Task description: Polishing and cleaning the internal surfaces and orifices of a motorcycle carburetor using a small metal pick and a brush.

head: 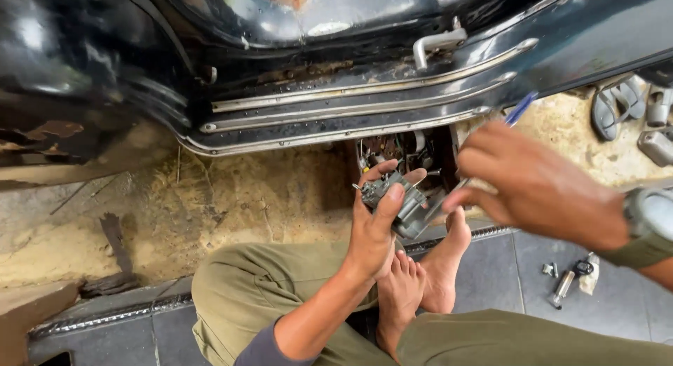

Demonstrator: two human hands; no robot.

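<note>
My left hand (375, 222) grips a small grey metal engine part, a carburettor-like block (401, 201), holding it above my bare feet (420, 275). My right hand (529, 184) holds a screwdriver with a blue handle (520, 108); its shaft runs down toward the metal part. A grey watch (652, 215) sits on my right wrist. I sit cross-legged in olive trousers.
A black car body (315, 78) with chrome trim strips and a door handle (438, 42) fills the top. A dark box of small parts (399, 152) stands under it. Sandals (617, 103) lie at the right, small tools (568, 282) on grey tiles, sandy ground at the left.
</note>
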